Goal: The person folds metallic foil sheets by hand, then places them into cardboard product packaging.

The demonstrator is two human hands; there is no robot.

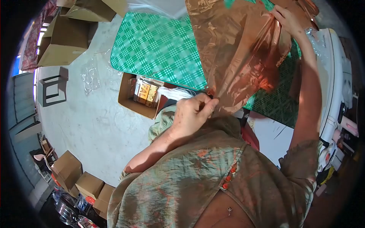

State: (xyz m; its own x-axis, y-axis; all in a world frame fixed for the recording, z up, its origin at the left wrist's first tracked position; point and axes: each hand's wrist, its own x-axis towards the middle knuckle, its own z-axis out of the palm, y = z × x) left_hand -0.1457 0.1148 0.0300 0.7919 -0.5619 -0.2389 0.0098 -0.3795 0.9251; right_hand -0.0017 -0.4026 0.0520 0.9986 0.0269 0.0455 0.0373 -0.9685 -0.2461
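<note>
A shiny, see-through copper-coloured plastic sheet [235, 45] is stretched between my two hands over a green plaid-covered table [159, 49]. Close to my body, my left hand [193, 112] is closed, pinching the sheet's near corner between thumb and fingers. At the far right, my right hand [288, 22] grips the opposite edge, where the film bunches into folds that fan out from the fingers. Part of the tabletop shows dimly through the film. More copper film [298, 9] lies beyond my right hand.
Below the table's near edge is an open cardboard box [127, 93] with packets and white strings [176, 93]. Large cartons [64, 40] stand at the upper left, smaller cartons [89, 184] at the lower left. A grey frame-like stand [53, 89] is on the floor. A white surface [327, 76] borders the right.
</note>
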